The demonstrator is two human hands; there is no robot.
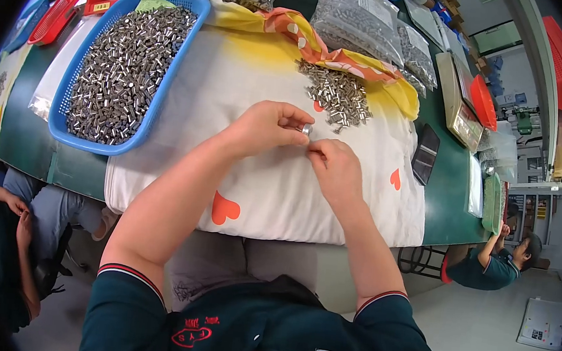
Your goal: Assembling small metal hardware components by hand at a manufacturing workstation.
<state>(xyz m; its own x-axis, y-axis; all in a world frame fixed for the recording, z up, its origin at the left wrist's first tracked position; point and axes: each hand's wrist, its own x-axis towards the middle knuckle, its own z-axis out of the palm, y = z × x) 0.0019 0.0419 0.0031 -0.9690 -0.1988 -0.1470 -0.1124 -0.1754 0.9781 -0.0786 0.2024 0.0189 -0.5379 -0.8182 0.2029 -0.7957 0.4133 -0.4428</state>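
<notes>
The left hand [265, 128] is pinching a small metal sleeve [306, 130] between closed fingers above the white cloth [236, 83] on the worktop [27, 144]. The right hand [334, 169] is curling beside it, fingertips touching it. A pile of sleeves [338, 94] is lying just beyond.
</notes>
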